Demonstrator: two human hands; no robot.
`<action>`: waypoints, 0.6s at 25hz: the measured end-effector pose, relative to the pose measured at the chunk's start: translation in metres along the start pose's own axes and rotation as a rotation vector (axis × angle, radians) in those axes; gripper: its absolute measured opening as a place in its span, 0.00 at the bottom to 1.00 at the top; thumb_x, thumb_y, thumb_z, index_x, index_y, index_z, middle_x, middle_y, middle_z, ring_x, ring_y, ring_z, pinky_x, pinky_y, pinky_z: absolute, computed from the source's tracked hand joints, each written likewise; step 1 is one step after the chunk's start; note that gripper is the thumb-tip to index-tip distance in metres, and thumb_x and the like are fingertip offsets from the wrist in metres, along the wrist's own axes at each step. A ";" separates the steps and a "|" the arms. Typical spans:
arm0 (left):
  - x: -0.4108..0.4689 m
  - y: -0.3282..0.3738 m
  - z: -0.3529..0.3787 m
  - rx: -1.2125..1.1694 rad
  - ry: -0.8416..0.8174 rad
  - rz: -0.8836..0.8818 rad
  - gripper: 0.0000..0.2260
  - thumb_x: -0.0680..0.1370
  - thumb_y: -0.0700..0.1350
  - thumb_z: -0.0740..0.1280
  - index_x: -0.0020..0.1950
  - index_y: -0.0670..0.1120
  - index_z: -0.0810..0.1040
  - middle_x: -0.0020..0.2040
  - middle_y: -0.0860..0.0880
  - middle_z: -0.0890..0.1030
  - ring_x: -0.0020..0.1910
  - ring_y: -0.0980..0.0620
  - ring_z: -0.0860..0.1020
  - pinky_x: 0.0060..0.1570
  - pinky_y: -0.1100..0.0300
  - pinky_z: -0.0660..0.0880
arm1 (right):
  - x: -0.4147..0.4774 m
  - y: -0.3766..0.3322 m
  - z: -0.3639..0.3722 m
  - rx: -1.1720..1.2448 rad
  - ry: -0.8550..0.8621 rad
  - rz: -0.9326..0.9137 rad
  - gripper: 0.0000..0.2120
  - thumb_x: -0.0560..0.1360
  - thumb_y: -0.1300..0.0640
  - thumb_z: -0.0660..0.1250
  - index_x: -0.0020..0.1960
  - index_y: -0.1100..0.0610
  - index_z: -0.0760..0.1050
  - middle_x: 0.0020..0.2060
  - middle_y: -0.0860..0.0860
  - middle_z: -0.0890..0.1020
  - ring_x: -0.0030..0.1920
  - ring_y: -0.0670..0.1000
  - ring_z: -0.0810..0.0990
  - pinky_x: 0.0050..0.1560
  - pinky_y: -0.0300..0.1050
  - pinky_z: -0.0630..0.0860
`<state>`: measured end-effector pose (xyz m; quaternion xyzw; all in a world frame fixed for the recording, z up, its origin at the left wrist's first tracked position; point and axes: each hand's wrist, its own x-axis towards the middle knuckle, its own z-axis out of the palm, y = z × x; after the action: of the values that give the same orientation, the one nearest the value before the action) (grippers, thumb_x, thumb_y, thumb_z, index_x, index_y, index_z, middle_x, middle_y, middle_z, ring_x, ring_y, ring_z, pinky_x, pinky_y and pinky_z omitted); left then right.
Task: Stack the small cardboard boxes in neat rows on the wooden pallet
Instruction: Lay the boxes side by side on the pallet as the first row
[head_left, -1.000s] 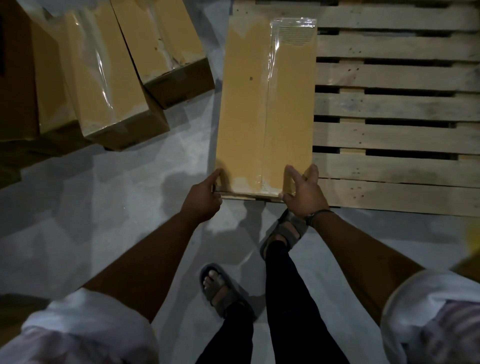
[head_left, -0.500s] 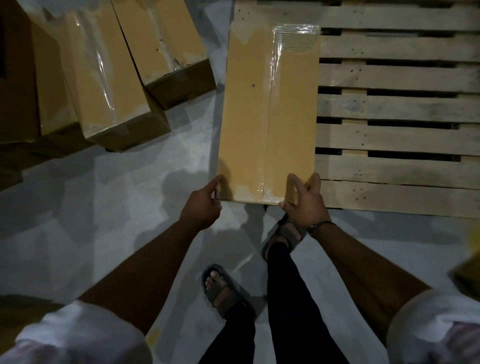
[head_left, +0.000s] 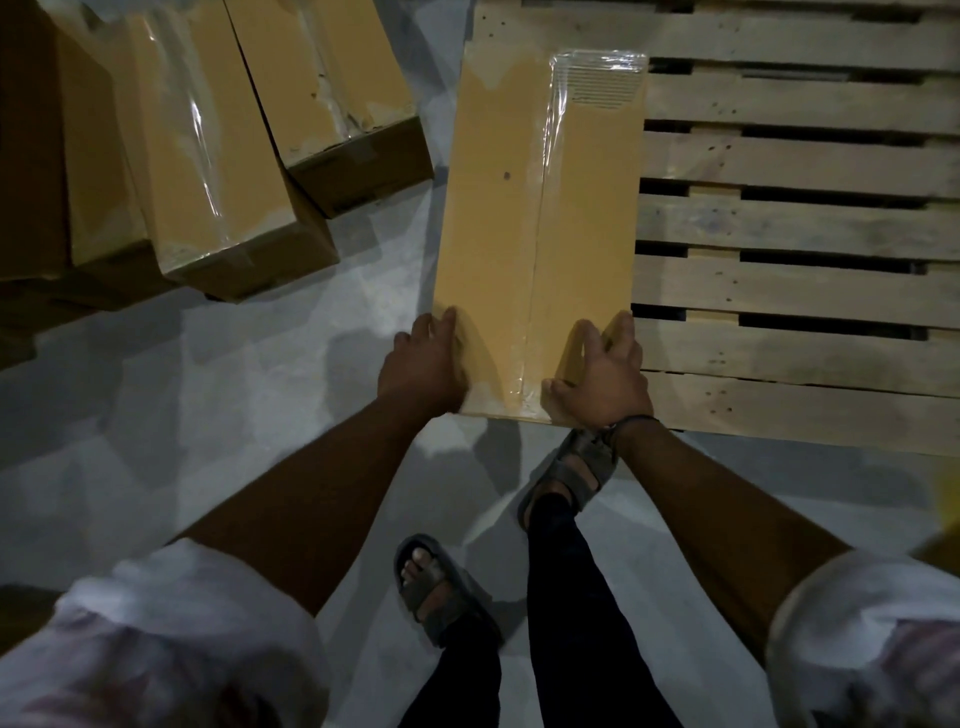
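While bent over a long box, pressing on its near end with both hands. Laid flat and lengthwise over the left edge of the pallet, near end just inside the front board, with clear tape shining down the right half. At the near right corner, right hand laid on top, fingers straight and spread, thumb out along the near edge, a dark band at the wrist. At the near left corner, left hand against the side, one fingertip up on the top face; other fingers hidden, so gripping or merely touching impossible to tell. To the right, pale slats with dark gaps. To the left, apart from the pallet on the grey floor, other boxes side by side, taped likewise. Nearest the camera, sandals, dark trousers, rolled white sleeves.
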<state>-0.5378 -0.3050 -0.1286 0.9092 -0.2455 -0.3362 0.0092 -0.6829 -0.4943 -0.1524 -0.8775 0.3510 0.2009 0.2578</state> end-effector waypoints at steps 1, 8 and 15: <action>0.005 0.002 -0.004 -0.001 -0.015 0.002 0.51 0.71 0.48 0.78 0.83 0.52 0.46 0.80 0.42 0.57 0.72 0.35 0.65 0.63 0.40 0.72 | 0.006 -0.001 -0.003 -0.024 -0.001 -0.014 0.45 0.72 0.40 0.73 0.80 0.50 0.52 0.80 0.59 0.38 0.78 0.67 0.49 0.70 0.67 0.67; 0.034 0.011 -0.013 -0.037 -0.008 -0.004 0.49 0.72 0.56 0.76 0.83 0.55 0.46 0.82 0.43 0.50 0.74 0.34 0.62 0.66 0.40 0.71 | 0.032 -0.005 -0.020 0.027 -0.042 -0.019 0.48 0.72 0.44 0.76 0.81 0.48 0.50 0.79 0.57 0.34 0.78 0.68 0.47 0.72 0.66 0.65; 0.040 0.014 -0.007 -0.094 0.014 -0.024 0.50 0.73 0.54 0.77 0.83 0.58 0.45 0.83 0.44 0.47 0.75 0.32 0.60 0.67 0.37 0.70 | 0.036 0.002 -0.023 0.014 -0.060 -0.069 0.50 0.72 0.41 0.75 0.81 0.46 0.47 0.79 0.56 0.31 0.78 0.69 0.47 0.72 0.66 0.66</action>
<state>-0.5138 -0.3366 -0.1445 0.9130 -0.2181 -0.3413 0.0496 -0.6562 -0.5279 -0.1548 -0.8809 0.3139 0.2155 0.2810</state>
